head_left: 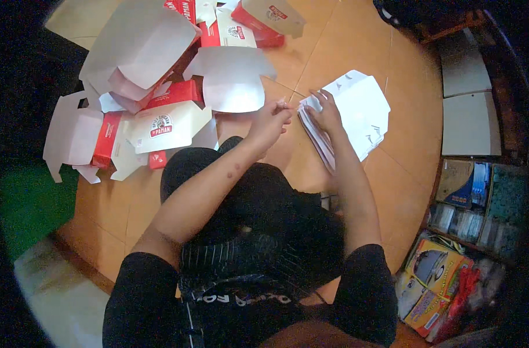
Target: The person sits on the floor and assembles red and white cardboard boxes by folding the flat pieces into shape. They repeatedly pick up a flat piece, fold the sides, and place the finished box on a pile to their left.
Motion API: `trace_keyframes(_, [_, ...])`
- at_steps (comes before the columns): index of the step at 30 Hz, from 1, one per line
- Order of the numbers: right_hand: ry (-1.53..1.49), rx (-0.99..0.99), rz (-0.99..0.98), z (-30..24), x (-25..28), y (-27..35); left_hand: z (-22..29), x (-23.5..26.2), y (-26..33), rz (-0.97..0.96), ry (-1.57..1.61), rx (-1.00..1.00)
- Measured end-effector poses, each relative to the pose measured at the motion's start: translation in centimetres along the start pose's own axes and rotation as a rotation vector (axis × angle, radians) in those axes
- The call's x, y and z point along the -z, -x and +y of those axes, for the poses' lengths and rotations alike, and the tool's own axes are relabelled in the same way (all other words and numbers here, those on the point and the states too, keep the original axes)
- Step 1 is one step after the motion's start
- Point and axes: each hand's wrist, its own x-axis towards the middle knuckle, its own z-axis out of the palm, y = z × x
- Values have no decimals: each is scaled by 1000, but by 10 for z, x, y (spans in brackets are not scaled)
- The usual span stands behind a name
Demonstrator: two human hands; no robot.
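Note:
A stack of flat white cardboard box blanks (357, 110) lies on the floor to the right of centre, printed side hidden. My right hand (327, 116) rests on the stack's left end, its fingers spread over the top sheet near the edge. Just left of the stack, my left hand (270, 124) is closed with the fingertips pinched together. Whatever may be in that pinch is too small to make out. Beyond my left hand lies a curved pale box blank (232, 78), part of a loose heap.
Several partly folded red and cream food boxes (166, 124) pile up at the left and far left on the orange tiled floor (403, 180). Along the right stand white boxes (470, 124) and packaged goods (435, 278). A green surface (38, 203) borders the left.

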Motion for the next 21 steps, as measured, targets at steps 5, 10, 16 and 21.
trace_keyframes(5, [-161, -113, -1, 10, 4, -3, 10, -6, 4, 28, -36, -84])
trace_keyframes(10, [-289, -264, 188, 6, -8, 7, 78, -1, 79, 128, -449, -1064])
trace_keyframes(16, [-248, -343, 430, 7, 2, 21, 187, -19, 204, 62, -652, -1586])
trace_keyframes(21, [-84, -425, 681, -30, 52, 20, 219, -6, 263, 88, -943, -1620])
